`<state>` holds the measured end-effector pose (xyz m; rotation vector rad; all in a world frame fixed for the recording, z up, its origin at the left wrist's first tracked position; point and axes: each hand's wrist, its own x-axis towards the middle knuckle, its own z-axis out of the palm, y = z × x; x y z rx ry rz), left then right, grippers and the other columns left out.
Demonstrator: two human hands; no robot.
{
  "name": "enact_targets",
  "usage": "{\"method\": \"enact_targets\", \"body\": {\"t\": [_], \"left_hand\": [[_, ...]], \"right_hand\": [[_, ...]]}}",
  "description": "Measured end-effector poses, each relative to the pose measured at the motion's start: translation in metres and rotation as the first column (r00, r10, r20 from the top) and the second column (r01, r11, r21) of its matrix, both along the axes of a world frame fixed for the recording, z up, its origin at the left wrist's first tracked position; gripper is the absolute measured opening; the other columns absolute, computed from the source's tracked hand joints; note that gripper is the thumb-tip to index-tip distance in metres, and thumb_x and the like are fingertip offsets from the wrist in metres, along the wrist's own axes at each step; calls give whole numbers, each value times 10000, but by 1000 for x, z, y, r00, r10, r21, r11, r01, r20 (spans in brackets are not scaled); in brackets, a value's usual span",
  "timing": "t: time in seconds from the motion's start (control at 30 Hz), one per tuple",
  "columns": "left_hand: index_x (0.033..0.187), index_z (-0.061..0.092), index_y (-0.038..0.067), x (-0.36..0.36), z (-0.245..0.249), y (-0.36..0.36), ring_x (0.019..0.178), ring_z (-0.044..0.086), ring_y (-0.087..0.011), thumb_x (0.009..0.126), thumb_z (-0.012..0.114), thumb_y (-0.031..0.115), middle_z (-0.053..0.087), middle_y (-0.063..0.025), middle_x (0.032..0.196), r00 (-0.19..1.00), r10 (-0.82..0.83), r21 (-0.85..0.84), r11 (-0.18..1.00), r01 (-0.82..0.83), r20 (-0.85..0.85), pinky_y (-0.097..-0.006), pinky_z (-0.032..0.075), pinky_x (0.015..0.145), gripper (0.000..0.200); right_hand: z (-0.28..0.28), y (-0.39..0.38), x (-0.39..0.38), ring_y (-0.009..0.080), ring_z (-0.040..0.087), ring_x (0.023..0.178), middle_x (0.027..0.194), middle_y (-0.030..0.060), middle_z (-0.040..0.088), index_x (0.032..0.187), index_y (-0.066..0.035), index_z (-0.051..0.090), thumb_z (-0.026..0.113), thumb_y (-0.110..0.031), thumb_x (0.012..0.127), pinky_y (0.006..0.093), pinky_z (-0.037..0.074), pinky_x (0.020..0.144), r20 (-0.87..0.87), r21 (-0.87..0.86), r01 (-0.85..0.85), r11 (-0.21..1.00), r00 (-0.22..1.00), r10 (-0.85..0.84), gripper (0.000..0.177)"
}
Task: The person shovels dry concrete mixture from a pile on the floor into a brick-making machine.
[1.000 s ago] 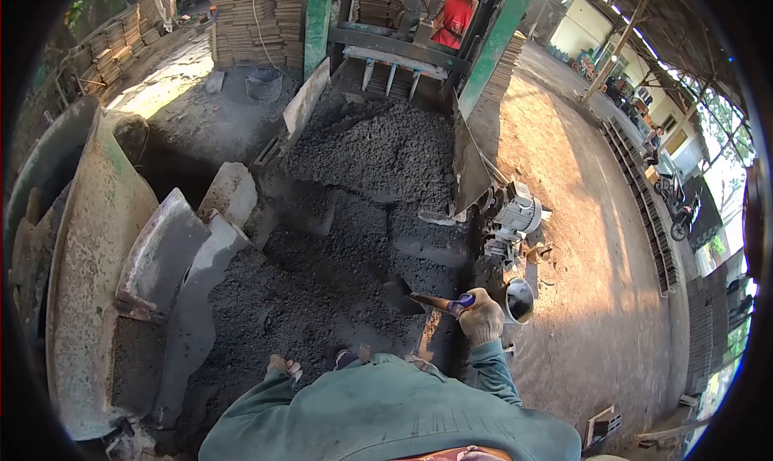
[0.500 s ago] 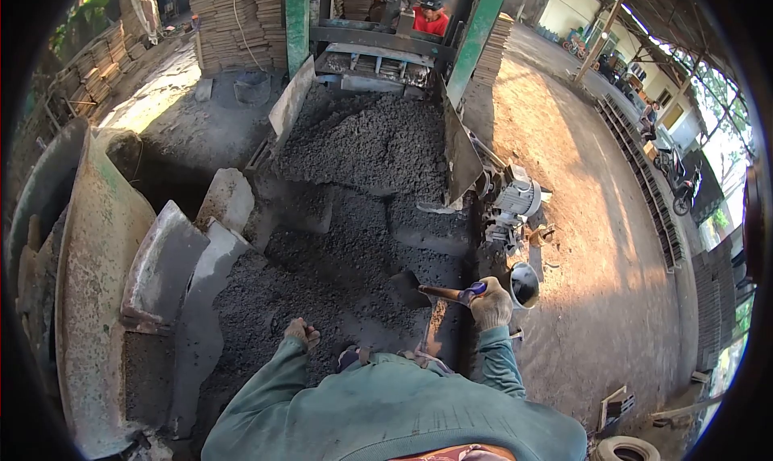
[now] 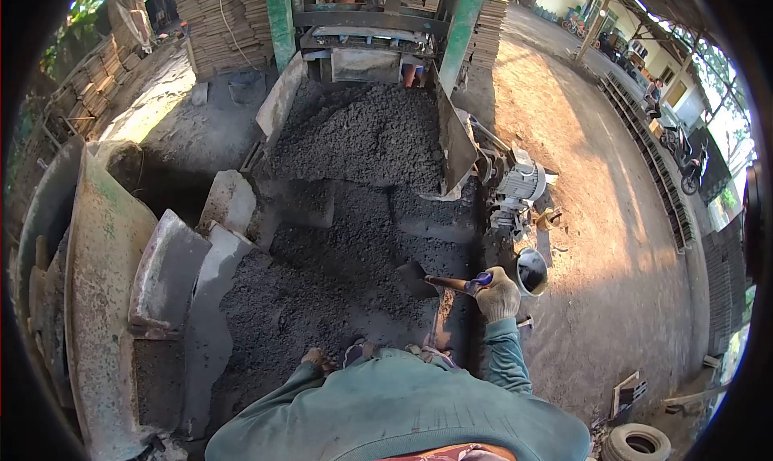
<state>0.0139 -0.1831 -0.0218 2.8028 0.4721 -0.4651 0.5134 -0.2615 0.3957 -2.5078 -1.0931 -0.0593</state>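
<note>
Wrapped in a pale work glove, my right hand (image 3: 498, 295) grips the handle of a short shovel (image 3: 448, 283). The shovel's dark blade lies to the left of the hand, over dark crumbly material (image 3: 322, 288). My left hand (image 3: 316, 357) is low in the view beside my body, close to the same material, and its fingers are too small and partly hidden to read. Ahead, a heap of the dark mix (image 3: 366, 131) sits between two metal side plates, in front of a machine with green posts (image 3: 279, 26).
A motor (image 3: 522, 181) and a bucket (image 3: 531, 271) stand to the right. On the left are concrete slabs (image 3: 165, 272) and a large curved metal sheet (image 3: 101, 300), with a dark pit behind them. A tyre (image 3: 638, 443) lies at the lower right. A person (image 3: 652, 95) is far off at the right.
My left hand has dropped down toward my body. My right hand and the shovel have shifted slightly right and up in view. The person in red behind the machine has mostly gone from sight.
</note>
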Motion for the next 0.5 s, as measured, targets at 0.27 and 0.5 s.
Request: {"method": "enact_targets", "body": {"t": [0.27, 0.5], "left_hand": [[972, 680, 108, 54, 58, 31, 945, 702, -281, 857, 634, 417, 717, -104, 967, 746, 535, -23, 807, -591, -396, -444, 556, 744, 333], [898, 687, 67, 72, 24, 64, 916, 725, -326, 805, 652, 402, 729, -144, 939, 492, 820, -416, 354, -838, -293, -430, 578, 740, 350]], "right_hand": [[0, 6, 21, 374, 704, 786, 809, 149, 706, 957, -134, 650, 759, -294, 804, 474, 551, 697, -26, -37, 10, 999, 1000, -11, 247], [5, 7, 30, 391, 706, 836, 841, 176, 716, 988, -110, 663, 761, -370, 812, 472, 552, 731, -52, -147, 21, 989, 998, -29, 329]]}}
